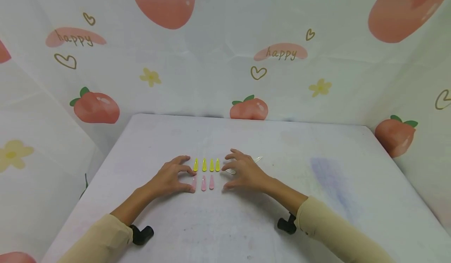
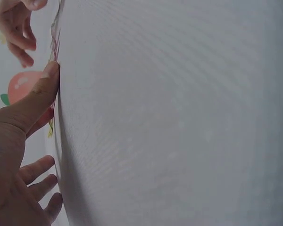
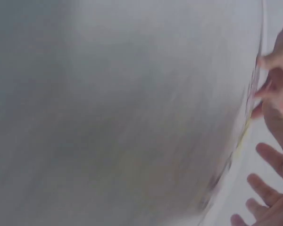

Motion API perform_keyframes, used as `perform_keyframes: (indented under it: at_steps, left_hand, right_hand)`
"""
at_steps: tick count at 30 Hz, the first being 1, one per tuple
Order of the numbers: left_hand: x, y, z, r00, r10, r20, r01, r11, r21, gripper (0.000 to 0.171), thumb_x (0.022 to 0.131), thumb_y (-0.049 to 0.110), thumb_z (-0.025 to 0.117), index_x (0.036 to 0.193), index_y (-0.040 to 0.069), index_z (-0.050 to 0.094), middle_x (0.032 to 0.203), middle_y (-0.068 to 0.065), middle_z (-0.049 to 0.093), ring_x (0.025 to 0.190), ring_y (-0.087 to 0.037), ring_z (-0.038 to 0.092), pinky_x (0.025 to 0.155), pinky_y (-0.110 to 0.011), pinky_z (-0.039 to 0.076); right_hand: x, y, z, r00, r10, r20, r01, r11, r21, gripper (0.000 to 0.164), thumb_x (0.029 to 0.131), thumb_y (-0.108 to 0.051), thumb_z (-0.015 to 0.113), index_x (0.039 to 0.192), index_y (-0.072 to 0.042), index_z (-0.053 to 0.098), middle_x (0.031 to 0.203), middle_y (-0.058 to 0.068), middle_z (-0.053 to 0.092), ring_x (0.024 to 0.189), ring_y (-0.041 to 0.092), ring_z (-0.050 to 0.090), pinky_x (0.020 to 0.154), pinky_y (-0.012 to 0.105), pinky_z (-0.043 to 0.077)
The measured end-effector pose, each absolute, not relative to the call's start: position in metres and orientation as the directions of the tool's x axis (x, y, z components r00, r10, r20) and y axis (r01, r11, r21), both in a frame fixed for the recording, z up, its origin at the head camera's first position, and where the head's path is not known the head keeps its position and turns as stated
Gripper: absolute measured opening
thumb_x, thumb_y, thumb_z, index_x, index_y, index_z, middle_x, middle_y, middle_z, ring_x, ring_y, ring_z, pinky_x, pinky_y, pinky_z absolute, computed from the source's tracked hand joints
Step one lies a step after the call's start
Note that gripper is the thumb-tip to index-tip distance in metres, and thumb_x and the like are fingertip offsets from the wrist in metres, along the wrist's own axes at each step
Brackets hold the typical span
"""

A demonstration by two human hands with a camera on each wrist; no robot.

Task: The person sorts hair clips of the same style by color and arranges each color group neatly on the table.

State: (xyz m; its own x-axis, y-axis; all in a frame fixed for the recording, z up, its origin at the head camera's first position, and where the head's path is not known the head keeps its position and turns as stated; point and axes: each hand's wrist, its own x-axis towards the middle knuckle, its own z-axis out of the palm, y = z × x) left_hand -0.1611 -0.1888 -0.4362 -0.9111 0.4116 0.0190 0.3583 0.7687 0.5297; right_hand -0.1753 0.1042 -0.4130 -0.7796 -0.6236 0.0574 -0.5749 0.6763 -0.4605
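Several yellow snap hair clips [image 1: 204, 165] stand in a row on the table. Below them lie three pink hair clips [image 1: 203, 183]. At the left end of the pink row, my left hand [image 1: 176, 175] has its thumb and index finger at the two ends of the leftmost pink hair clip [image 1: 194, 182]. My right hand [image 1: 244, 172] is just right of the rows, fingers spread and loosely bent, with nothing held. Partly covered by that hand are pale, clear-looking hair clips [image 1: 258, 159]. In the left wrist view, the left thumb [image 2: 45, 87] reaches the tabletop.
The white tabletop [image 1: 197, 224] has a bluish stain [image 1: 327, 181] at the right. Behind it hangs a white cloth backdrop [image 1: 211, 59] printed with peaches and hearts. A black wrist device [image 1: 142, 235] sits under the left sleeve, another [image 1: 287, 224] under the right.
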Motion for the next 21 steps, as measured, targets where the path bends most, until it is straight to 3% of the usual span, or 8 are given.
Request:
perform_keyframes:
  at_steps: [10, 21]
  left_hand:
    - [-0.16, -0.188, -0.436, -0.913, 0.408, 0.023, 0.357, 0.767, 0.533, 0.044, 0.066, 0.039, 0.092, 0.103, 0.02, 0.078, 0.146, -0.018, 0.048, 0.137, -0.044, 0.039, 0.105, -0.066, 0.034]
    - [-0.161, -0.189, -0.435, -0.913, 0.407, 0.012, 0.35, 0.77, 0.533, 0.044, 0.067, 0.041, 0.091, 0.103, 0.021, 0.078, 0.147, -0.017, 0.048, 0.136, -0.044, 0.039, 0.105, -0.066, 0.034]
  right_hand:
    - [-0.189, 0.155, -0.419, -0.782, -0.623, 0.026, -0.573, 0.701, -0.424, 0.066, 0.069, -0.04, 0.091, 0.127, -0.015, 0.07, 0.145, 0.016, 0.049, 0.147, 0.039, 0.024, 0.111, 0.062, 0.028]
    - [-0.194, 0.169, -0.424, -0.768, -0.64, -0.007, -0.559, 0.675, -0.482, 0.053, 0.073, -0.033, 0.089, 0.122, -0.019, 0.073, 0.143, 0.017, 0.051, 0.147, 0.044, 0.019, 0.111, 0.067, 0.023]
